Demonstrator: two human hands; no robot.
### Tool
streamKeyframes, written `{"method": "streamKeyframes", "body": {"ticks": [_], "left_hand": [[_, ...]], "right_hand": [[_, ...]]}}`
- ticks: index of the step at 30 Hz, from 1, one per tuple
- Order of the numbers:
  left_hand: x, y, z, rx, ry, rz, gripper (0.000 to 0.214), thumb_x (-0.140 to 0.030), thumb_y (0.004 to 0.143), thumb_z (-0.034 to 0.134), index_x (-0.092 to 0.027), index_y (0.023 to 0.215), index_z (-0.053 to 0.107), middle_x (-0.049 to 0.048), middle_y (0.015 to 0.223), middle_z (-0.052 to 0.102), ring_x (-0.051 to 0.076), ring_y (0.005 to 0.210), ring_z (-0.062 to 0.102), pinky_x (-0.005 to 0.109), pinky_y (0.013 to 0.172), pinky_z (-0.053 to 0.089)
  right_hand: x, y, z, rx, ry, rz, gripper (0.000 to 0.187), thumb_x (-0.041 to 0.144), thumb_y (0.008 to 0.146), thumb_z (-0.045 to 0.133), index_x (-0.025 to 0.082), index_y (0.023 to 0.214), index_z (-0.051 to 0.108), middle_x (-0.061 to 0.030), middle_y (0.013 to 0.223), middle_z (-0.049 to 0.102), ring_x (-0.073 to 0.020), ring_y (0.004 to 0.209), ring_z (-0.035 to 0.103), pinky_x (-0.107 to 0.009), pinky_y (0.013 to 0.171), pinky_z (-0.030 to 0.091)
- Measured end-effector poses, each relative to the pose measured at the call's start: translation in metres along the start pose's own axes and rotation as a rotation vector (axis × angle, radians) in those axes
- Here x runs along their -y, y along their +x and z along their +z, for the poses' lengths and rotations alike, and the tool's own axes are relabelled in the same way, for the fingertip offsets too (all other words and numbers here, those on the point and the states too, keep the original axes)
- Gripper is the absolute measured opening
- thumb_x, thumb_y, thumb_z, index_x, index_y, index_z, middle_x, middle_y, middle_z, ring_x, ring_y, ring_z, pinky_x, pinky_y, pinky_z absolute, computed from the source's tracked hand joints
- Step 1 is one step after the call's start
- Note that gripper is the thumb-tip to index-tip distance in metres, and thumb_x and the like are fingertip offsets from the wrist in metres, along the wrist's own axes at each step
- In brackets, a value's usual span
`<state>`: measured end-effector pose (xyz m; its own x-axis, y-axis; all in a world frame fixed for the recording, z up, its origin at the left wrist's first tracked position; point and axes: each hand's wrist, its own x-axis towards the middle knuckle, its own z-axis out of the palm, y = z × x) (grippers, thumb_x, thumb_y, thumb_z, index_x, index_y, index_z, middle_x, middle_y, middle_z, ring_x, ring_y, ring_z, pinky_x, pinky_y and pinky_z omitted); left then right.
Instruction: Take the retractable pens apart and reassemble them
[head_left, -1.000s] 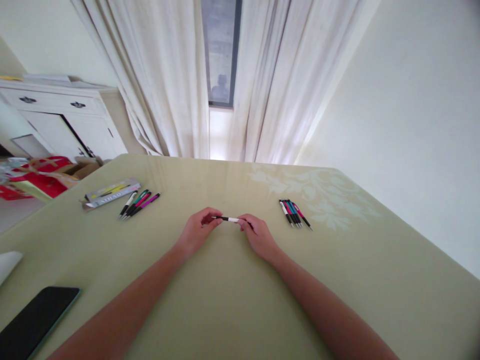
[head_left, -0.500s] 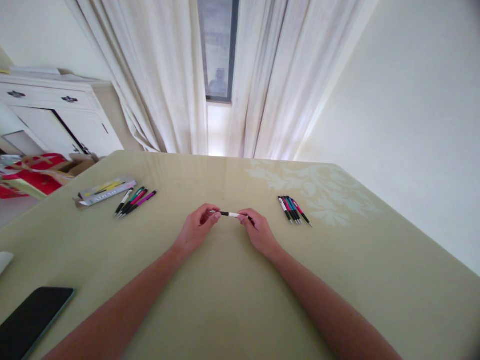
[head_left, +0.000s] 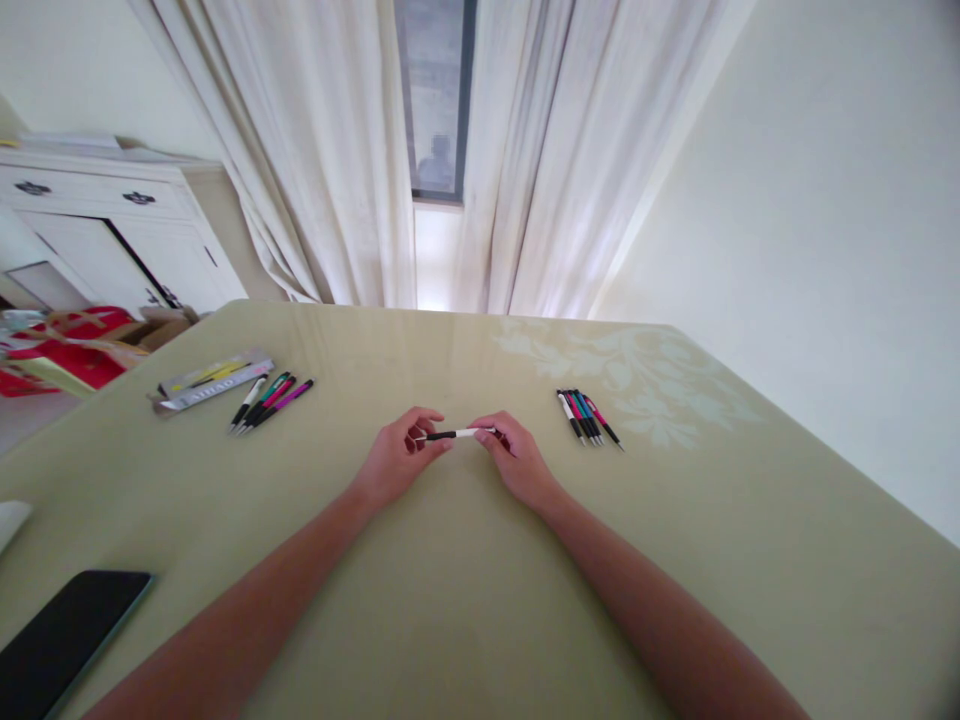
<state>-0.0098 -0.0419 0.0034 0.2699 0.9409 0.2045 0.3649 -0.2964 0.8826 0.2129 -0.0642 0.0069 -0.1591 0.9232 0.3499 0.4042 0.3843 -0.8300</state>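
Note:
A black-and-white pen (head_left: 463, 433) lies level between my hands, just above the table in the middle. My right hand (head_left: 519, 462) pinches its white end between thumb and fingers. Around the black grip and silvery tip, my left hand (head_left: 396, 458) has thumb and forefinger spread apart; whether another finger touches the tip I cannot tell. A row of several pens (head_left: 581, 418) rests to the right of my right hand. More pens (head_left: 268, 405), with white, green, pink and purple barrels, lie off to the left.
An opened pen box (head_left: 217, 384) sits beside the left pens. A dark phone (head_left: 75, 635) lies at the near left of the pale green table (head_left: 465, 600). Beyond the table are curtains (head_left: 330, 150), a white cabinet (head_left: 112, 225) and a red box (head_left: 82, 350).
My left thumb and forefinger have parted from the pen's tip, showing more of its black grip. The right hand has shifted slightly along the pen and covers more of the white barrel.

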Motion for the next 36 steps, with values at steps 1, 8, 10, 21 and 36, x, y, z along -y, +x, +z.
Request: {"method": "streamKeyframes", "body": {"ticks": [1, 8, 10, 21, 36], "left_hand": [[-0.0003, -0.0002, 0.0003, 0.015, 0.01, 0.01, 0.039, -0.056, 0.087, 0.065, -0.017, 0.087, 0.073, 0.0004, 0.07, 0.065, 0.013, 0.06, 0.052, 0.023, 0.054, 0.036], [-0.0031, -0.0011, 0.0004, 0.031, 0.088, 0.062, 0.037, -0.052, 0.092, 0.059, -0.018, 0.088, 0.072, 0.0014, 0.074, 0.066, 0.015, 0.064, 0.055, 0.025, 0.058, 0.04], [-0.0036, -0.0015, 0.0006, 0.033, 0.123, 0.075, 0.039, -0.051, 0.096, 0.054, -0.018, 0.083, 0.071, 0.0012, 0.072, 0.065, 0.015, 0.063, 0.055, 0.025, 0.058, 0.039], [-0.0043, -0.0006, 0.001, 0.078, 0.199, 0.124, 0.039, -0.047, 0.099, 0.048, -0.019, 0.083, 0.07, 0.0005, 0.071, 0.064, 0.016, 0.066, 0.057, 0.027, 0.062, 0.04], [-0.0074, -0.0032, 0.0016, 0.168, 0.182, 0.117, 0.03, -0.041, 0.101, 0.046, -0.021, 0.098, 0.068, 0.0001, 0.08, 0.067, 0.016, 0.071, 0.058, 0.027, 0.065, 0.042]], "right_hand": [[-0.0005, 0.0001, 0.0, -0.003, 0.0, -0.002, 0.018, 0.032, 0.099, 0.056, 0.023, 0.102, 0.07, -0.0035, 0.093, 0.065, -0.0176, 0.083, 0.058, -0.029, 0.074, 0.044], [-0.0009, 0.0007, 0.0003, 0.009, -0.013, -0.039, 0.018, 0.032, 0.1, 0.055, 0.022, 0.102, 0.07, -0.0038, 0.092, 0.064, -0.0175, 0.084, 0.058, -0.029, 0.073, 0.045], [-0.0001, 0.0005, 0.0004, 0.01, -0.015, -0.039, 0.018, 0.031, 0.1, 0.055, 0.022, 0.102, 0.07, -0.0039, 0.093, 0.064, -0.0174, 0.083, 0.058, -0.029, 0.073, 0.045], [0.0009, 0.0001, 0.0003, 0.029, -0.018, -0.048, 0.016, 0.029, 0.1, 0.056, 0.023, 0.104, 0.07, -0.004, 0.095, 0.063, -0.0174, 0.085, 0.059, -0.029, 0.074, 0.045], [0.0014, -0.0004, 0.0003, 0.013, -0.009, -0.026, 0.016, 0.023, 0.097, 0.056, 0.022, 0.106, 0.069, -0.005, 0.1, 0.062, -0.0178, 0.087, 0.059, -0.03, 0.076, 0.048]]}}
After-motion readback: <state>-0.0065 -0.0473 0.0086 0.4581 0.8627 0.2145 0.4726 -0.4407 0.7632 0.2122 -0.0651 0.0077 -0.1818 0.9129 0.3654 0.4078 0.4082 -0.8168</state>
